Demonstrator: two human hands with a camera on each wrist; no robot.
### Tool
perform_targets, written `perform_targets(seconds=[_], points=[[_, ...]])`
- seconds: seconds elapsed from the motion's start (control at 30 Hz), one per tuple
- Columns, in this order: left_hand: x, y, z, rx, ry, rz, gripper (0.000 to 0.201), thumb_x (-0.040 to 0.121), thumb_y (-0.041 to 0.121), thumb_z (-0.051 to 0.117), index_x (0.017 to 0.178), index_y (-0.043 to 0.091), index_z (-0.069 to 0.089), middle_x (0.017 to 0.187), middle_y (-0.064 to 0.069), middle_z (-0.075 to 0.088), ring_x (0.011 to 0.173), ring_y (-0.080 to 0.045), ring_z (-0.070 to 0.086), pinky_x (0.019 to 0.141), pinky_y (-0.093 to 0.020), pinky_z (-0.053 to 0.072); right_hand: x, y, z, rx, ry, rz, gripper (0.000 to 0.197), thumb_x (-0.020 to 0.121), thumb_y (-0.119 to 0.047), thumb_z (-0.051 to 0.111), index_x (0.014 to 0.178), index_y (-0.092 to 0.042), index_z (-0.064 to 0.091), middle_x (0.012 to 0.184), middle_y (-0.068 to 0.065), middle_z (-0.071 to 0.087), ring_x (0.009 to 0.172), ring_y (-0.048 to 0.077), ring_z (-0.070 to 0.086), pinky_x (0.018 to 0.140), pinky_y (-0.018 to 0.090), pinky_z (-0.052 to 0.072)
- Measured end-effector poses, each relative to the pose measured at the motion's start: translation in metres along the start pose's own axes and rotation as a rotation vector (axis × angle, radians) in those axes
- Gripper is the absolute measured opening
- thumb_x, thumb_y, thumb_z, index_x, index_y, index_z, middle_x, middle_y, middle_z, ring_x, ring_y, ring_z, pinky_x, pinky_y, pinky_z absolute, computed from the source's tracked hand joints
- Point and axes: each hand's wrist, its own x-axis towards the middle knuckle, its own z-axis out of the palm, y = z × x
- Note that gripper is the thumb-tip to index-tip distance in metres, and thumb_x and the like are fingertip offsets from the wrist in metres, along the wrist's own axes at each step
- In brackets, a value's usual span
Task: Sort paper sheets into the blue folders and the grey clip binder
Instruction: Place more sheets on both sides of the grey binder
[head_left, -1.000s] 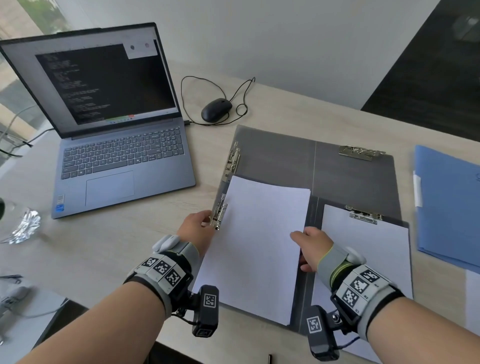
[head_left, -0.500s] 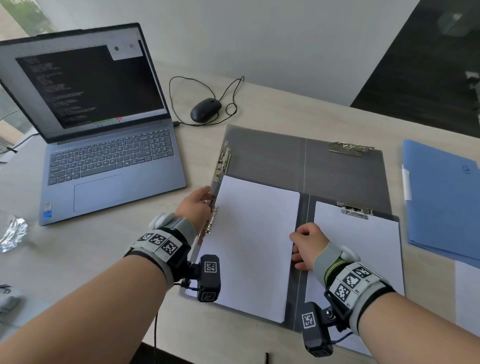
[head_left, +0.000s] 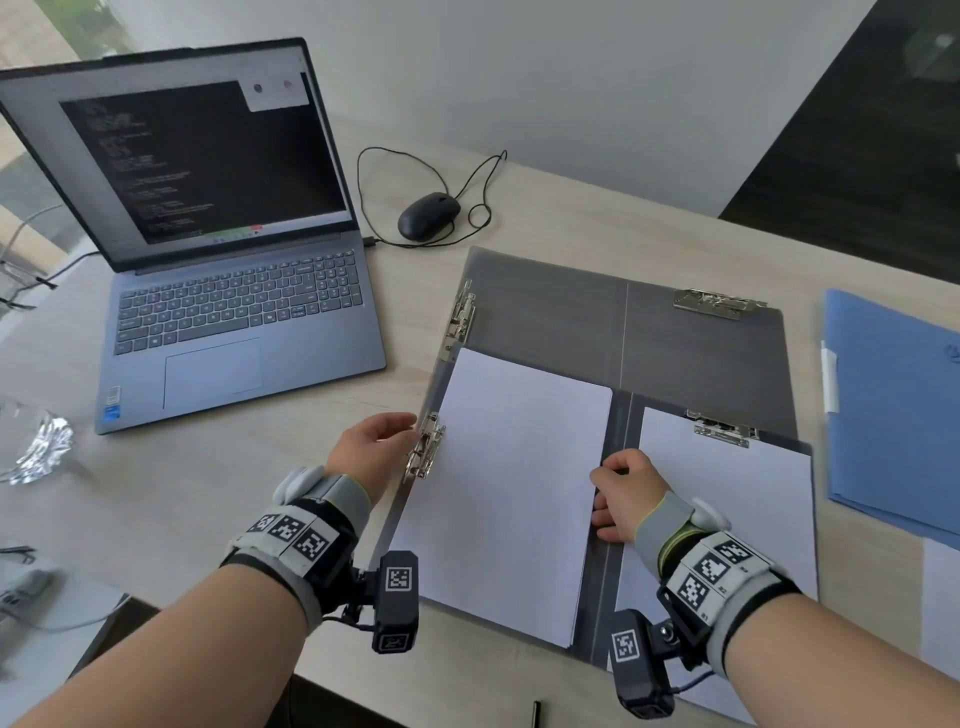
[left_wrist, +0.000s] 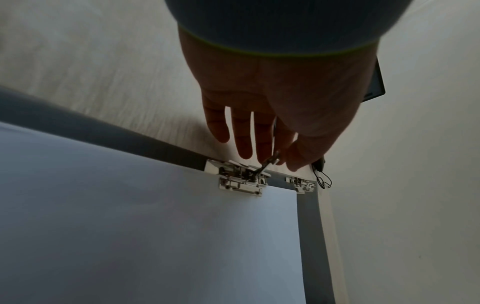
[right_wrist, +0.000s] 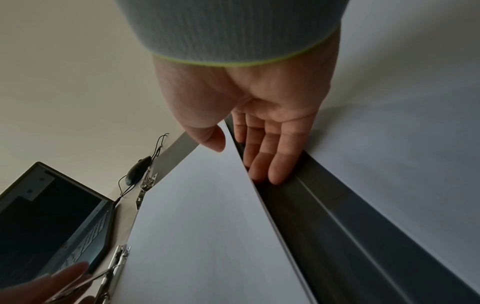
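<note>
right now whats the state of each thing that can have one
laptop: lid open, screen lit
grey clip binder: lying open
side clip: lever raised
paper stack: right edge lifted
blue folder: closed
left hand: pinches clip lever
right hand: holds stack's edge

— Laptop screen text (head_left: 156, 171): too small for reading. Blue folder (head_left: 898, 410) running off the head view's right edge.

— Left hand (head_left: 371, 449) fingertips hiding behind the clip (head_left: 426, 452); lever contact blurring in shadow.
</note>
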Motion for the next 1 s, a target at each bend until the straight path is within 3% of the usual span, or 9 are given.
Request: perform_targets(seconds=[0.07, 0.13, 0.27, 0.43, 0.6, 0.73, 0.8, 0.93, 1.0], points=[[0.0, -0.003, -0.001, -0.008, -0.018, -0.021, 0.018, 0.085, 0.019, 0.069, 0.101, 0.027, 0.073, 0.092, 0.005, 0.074, 0.079, -0.009, 0.065, 0.072, -0.024, 0.045, 0.0, 0.0, 0.0, -0.001, 0.002, -0.001, 0.017, 0.087, -0.02, 0.05, 0.104, -0.022, 0.051, 0.083, 0.014, 0.063, 0.065, 0.027, 0.063, 0.067, 0.043, 0.062], [-0.001, -0.005, -0.003, -0.023, -0.055, -0.044, 0.019, 0.086, 0.013, 0.068, 0.102, 0.021, 0.073, 0.087, 0.001, 0.072, 0.063, -0.005, 0.061, 0.065, -0.019, 0.047, 0.0, 0.0, 0.0, -0.001, 0.003, -0.002, 0.017, 0.087, -0.02, 0.05, 0.104, -0.022, 0.051, 0.081, 0.013, 0.062, 0.064, 0.027, 0.062, 0.066, 0.041, 0.061], [0.004, -0.013, -0.005, 0.098, -0.135, -0.075, 0.03, 0.085, 0.01, 0.067, 0.112, 0.023, 0.069, 0.098, 0.002, 0.072, 0.063, -0.008, 0.054, 0.077, -0.027, 0.044, 0.001, 0.001, 0.001, -0.003, 0.006, 0.002, 0.017, 0.086, -0.019, 0.051, 0.103, -0.022, 0.051, 0.078, 0.012, 0.061, 0.063, 0.027, 0.061, 0.065, 0.04, 0.061], [0.013, -0.009, -0.017, 0.234, -0.228, -0.135, 0.033, 0.083, 0.006, 0.072, 0.11, 0.024, 0.064, 0.085, 0.003, 0.065, 0.066, -0.012, 0.057, 0.056, -0.021, 0.043, -0.003, -0.001, 0.006, -0.03, 0.015, -0.019, 0.017, 0.087, -0.018, 0.05, 0.104, -0.02, 0.051, 0.078, 0.013, 0.061, 0.063, 0.027, 0.06, 0.061, 0.037, 0.06], [0.026, -0.001, -0.017, 0.4, -0.286, -0.187, 0.028, 0.075, 0.01, 0.08, 0.092, 0.027, 0.066, 0.091, 0.002, 0.068, 0.076, -0.016, 0.061, 0.066, -0.026, 0.051, -0.003, -0.001, 0.004, -0.052, 0.031, -0.033, 0.018, 0.088, -0.018, 0.05, 0.106, -0.018, 0.05, 0.078, 0.013, 0.06, 0.063, 0.027, 0.06, 0.056, 0.033, 0.056], [0.032, 0.009, -0.011, 0.634, -0.296, -0.194, 0.033, 0.07, 0.019, 0.083, 0.092, 0.03, 0.063, 0.091, 0.003, 0.067, 0.086, -0.019, 0.067, 0.083, -0.033, 0.059, -0.002, -0.002, 0.004, -0.076, 0.037, -0.037, 0.019, 0.088, -0.018, 0.05, 0.107, -0.018, 0.049, 0.078, 0.014, 0.06, 0.063, 0.027, 0.06, 0.057, 0.033, 0.057], [0.033, 0.011, -0.007, 0.746, -0.291, -0.172, 0.038, 0.066, 0.024, 0.085, 0.095, 0.031, 0.061, 0.094, 0.002, 0.067, 0.089, -0.021, 0.068, 0.084, -0.038, 0.06, -0.001, -0.003, 0.005, -0.08, 0.044, -0.037, 0.019, 0.088, -0.018, 0.051, 0.107, -0.018, 0.049, 0.076, 0.014, 0.06, 0.061, 0.026, 0.06, 0.055, 0.032, 0.056], [0.037, 0.006, -0.002, 0.852, -0.283, -0.127, 0.046, 0.053, 0.035, 0.089, 0.088, 0.032, 0.059, 0.089, 0.003, 0.069, 0.079, -0.02, 0.071, 0.078, -0.04, 0.061, 0.0, -0.002, 0.006, -0.08, 0.051, -0.038, 0.019, 0.087, -0.018, 0.051, 0.106, -0.018, 0.049, 0.075, 0.014, 0.059, 0.06, 0.027, 0.059, 0.055, 0.033, 0.056], [0.037, 0.006, -0.004, 0.916, -0.286, -0.095, 0.045, 0.056, 0.042, 0.088, 0.087, 0.031, 0.057, 0.088, 0.005, 0.067, 0.08, -0.018, 0.068, 0.08, -0.04, 0.059, 0.0, -0.002, 0.006, -0.071, 0.051, -0.039, 0.018, 0.087, -0.017, 0.05, 0.105, -0.018, 0.049, 0.074, 0.014, 0.059, 0.059, 0.027, 0.059, 0.057, 0.034, 0.058]])
